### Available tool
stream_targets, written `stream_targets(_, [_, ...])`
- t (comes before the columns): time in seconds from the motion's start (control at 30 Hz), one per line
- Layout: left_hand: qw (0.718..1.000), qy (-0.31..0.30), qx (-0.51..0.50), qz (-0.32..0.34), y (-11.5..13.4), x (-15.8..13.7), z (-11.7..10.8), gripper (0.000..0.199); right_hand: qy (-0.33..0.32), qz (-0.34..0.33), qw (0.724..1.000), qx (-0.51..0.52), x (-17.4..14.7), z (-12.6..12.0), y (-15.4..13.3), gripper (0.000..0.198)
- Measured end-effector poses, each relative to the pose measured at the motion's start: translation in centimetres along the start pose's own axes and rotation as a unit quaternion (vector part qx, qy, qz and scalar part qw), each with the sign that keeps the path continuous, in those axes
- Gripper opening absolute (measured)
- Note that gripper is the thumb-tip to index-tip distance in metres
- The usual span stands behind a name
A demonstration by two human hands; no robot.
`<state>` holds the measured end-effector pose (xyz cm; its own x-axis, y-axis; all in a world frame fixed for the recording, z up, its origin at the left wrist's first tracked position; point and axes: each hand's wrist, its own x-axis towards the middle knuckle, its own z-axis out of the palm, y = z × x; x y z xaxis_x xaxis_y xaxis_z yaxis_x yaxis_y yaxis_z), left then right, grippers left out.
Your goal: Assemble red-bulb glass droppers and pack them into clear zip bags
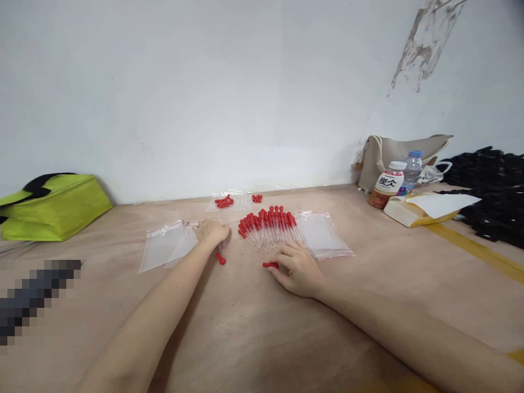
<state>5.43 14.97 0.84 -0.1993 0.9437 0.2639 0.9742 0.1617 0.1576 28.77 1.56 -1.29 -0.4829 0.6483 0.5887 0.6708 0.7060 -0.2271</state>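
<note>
My left hand (212,231) is palm down over the right edge of overlapping clear zip bags (161,244). Its fingers are curled and partly hidden. Thin clear tubes run from under its thumb side to a red rubber bulb (221,258) pointing toward me; they look like droppers in its grip. My right hand (298,268) is closed, with a red dropper bulb (270,265) sticking out between thumb and fingers. Just beyond it, many droppers (271,221) lie fanned out, red bulbs away from me. Another clear zip bag (323,234) lies flat to their right.
Farther back, red-bulbed droppers (224,201) lie on clear plastic near the wall. A lime bag (57,204) sits at left. On the right are a beige bag (403,150), two bottles (388,185), an open carton (409,212) and a black pile (491,191).
</note>
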Motion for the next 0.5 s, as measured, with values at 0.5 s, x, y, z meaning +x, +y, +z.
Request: stream_targets(0.5, [0.999, -0.007, -0.029, 0.013, 1.8, -1.5, -0.7, 0.035, 0.015, 0.025, 1.0, 0.001, -0.1, -0.2, 0.4, 0.01])
